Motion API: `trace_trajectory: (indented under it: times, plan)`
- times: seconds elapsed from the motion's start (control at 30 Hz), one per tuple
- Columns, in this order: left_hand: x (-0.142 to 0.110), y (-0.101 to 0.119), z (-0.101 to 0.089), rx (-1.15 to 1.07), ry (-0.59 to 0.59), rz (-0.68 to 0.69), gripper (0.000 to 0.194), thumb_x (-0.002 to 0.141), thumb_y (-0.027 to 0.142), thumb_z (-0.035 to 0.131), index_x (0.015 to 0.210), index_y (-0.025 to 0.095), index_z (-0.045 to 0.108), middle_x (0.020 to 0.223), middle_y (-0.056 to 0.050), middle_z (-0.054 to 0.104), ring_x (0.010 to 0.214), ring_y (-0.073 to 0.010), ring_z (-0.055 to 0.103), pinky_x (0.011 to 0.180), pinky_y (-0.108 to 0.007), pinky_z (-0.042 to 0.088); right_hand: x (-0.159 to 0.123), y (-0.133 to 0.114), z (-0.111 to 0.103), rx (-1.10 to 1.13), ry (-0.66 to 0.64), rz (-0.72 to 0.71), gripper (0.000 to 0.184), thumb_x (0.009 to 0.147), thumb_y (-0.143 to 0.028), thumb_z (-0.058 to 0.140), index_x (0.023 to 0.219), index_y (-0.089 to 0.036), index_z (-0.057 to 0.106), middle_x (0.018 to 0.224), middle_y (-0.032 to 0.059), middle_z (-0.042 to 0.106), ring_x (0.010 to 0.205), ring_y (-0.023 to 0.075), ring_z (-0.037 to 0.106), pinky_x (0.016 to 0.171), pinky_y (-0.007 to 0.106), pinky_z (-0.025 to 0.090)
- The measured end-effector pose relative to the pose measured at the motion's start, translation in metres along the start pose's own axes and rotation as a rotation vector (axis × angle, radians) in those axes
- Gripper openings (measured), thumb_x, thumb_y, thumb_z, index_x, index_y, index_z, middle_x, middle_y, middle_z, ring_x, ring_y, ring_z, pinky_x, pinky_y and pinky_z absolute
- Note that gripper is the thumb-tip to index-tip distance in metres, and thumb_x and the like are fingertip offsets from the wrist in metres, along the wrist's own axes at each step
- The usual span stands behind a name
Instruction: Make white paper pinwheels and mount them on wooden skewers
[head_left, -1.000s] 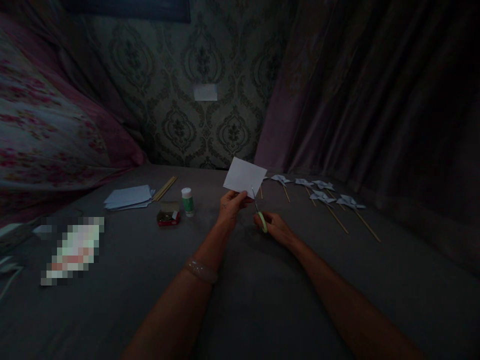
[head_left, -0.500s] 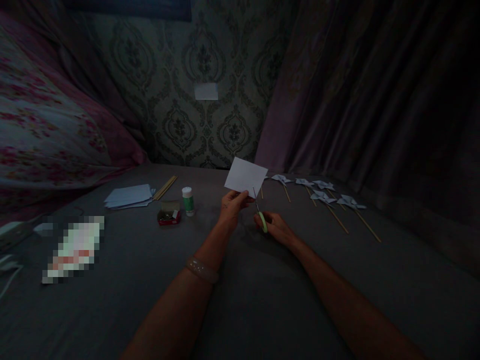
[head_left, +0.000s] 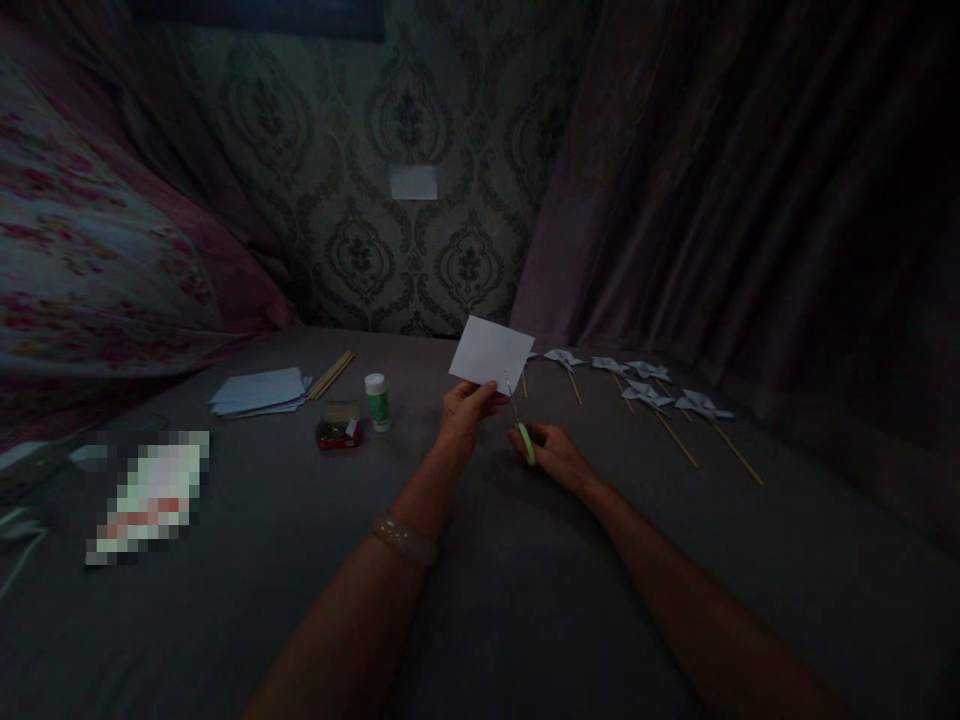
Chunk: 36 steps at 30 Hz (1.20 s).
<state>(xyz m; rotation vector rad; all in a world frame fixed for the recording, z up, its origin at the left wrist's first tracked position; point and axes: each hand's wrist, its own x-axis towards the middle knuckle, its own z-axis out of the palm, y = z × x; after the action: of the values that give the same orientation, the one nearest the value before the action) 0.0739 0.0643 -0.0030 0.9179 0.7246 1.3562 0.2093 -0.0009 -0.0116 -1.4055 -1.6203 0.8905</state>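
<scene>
My left hand [head_left: 469, 408] pinches the lower edge of a white sheet of paper [head_left: 491, 350], held up above the grey surface. In my right hand [head_left: 553, 452] is a pair of scissors [head_left: 527, 442] with light green handles. The scissors' blades reach the paper's lower right corner, close to my left fingertips. How far they are parted is too small to tell. Several white paper pinwheels [head_left: 701, 404] on wooden sticks lie beyond my right hand.
A stack of white paper [head_left: 259, 391] lies at the left, beside thin wooden sticks [head_left: 331, 375]. A small red box [head_left: 339, 434] with its lid up stands next to a white-and-green bottle [head_left: 378, 404]. Farther left are a blurred-out item [head_left: 154, 500] and a white cable [head_left: 26, 560].
Hardly anything differs. My hands, the paper and the scissors stay in nearly the same place, and the view shifts very slightly.
</scene>
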Motion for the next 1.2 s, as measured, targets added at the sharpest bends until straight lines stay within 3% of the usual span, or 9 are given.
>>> trace_trajectory:
  times: [0.77,1.2]
  plan:
    - [0.003,-0.003,-0.003,0.034,0.021,0.044,0.028,0.055,0.035,0.076,0.068,0.015,0.062,0.064,-0.004,0.066,0.059,-0.0142,0.062,0.056,-0.025,0.040,0.006,0.013,0.007,0.029,0.115,0.032,0.043,0.060,-0.057,0.066,0.058,-0.014,0.059,0.053,-0.0010,0.053,0.051,0.0101,0.043,0.049,0.024,0.032]
    - [-0.001,-0.010,0.000,0.088,-0.055,0.042,0.028,0.055,0.037,0.077,0.065,0.015,0.063,0.062,-0.004,0.066,0.055,-0.0130,0.059,0.055,-0.025,0.040,0.007,0.014,0.004,0.015,0.150,0.022,0.045,0.059,-0.059,0.064,0.062,-0.015,0.058,0.058,-0.0004,0.053,0.056,0.0123,0.046,0.054,0.027,0.035]
